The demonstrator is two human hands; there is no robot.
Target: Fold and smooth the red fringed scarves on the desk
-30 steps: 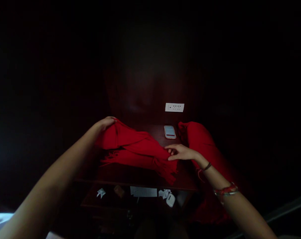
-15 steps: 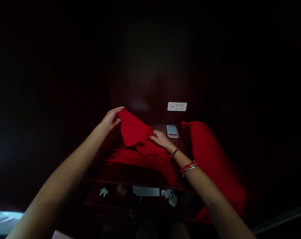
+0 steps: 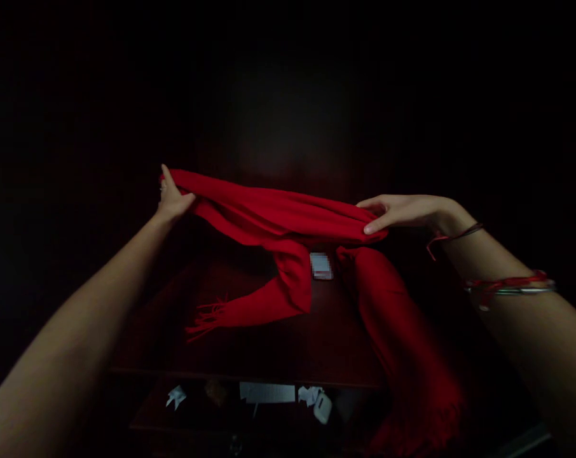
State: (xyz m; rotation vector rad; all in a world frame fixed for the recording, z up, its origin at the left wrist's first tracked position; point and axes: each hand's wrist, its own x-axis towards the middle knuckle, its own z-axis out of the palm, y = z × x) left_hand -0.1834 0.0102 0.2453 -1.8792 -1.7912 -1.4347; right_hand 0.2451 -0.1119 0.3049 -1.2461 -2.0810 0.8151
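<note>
A red fringed scarf (image 3: 273, 213) is stretched sideways in the air between my two hands. My left hand (image 3: 172, 198) grips its left end, thumb toward the middle. At the right end my right hand (image 3: 388, 213) pinches the gathered cloth, thumb below and fingers behind. From the middle, one part of the scarf hangs down onto the dark tabletop (image 3: 326, 337), its fringe pointing left. A second red cloth (image 3: 393, 318), also fringed, drapes at the right, below my right hand and apart from it.
A phone (image 3: 321, 265) with a lit screen lies behind the hanging part. Under the tabletop edge, an open shelf or drawer holds crumpled white paper (image 3: 176, 397), a brown lump (image 3: 215, 392), a printed sheet (image 3: 267, 392) and a small white case (image 3: 322, 408). The surroundings are very dark.
My hands have moved far apart and upward, the left to the left and the right to the right. The bunched scarf has been lifted and drawn out between them.
</note>
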